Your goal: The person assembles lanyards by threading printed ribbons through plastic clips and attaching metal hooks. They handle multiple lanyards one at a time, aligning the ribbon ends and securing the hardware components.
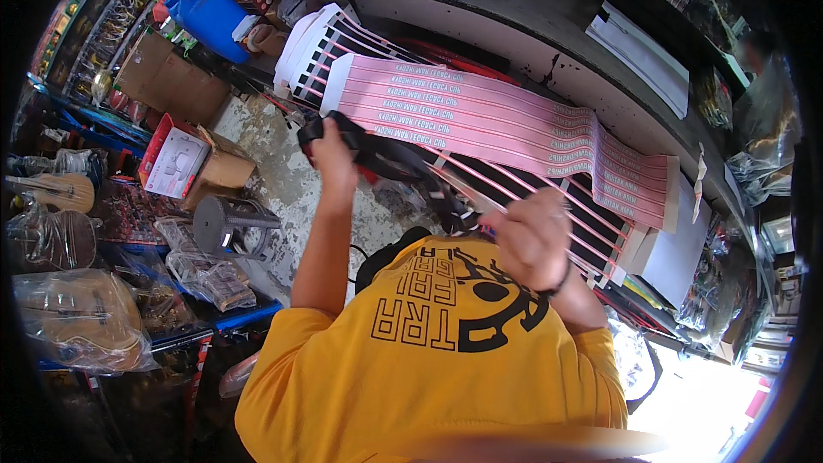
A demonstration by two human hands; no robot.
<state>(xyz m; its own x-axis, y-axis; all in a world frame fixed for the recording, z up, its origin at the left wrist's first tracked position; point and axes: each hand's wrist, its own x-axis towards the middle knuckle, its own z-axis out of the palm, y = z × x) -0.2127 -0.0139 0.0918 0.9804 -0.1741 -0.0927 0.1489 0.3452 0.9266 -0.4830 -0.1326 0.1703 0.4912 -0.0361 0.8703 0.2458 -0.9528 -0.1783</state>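
My left hand is closed around a bundle of black straps, which droop across toward my waist. My right hand, slightly smeared by motion, has its fingers curled in front of my chest. A pale, narrow, pointed piece reaches toward that hand; whether it is held I cannot make out. Just beyond both hands, a long pink sheet with rows of pale print lies over a frame of pink and white strips on a black ground.
A blue jerrycan and cardboard boxes stand at the far left. Guitar bodies in plastic and a grey round stool-like object crowd the left. White paper lies on the ledge at the far right.
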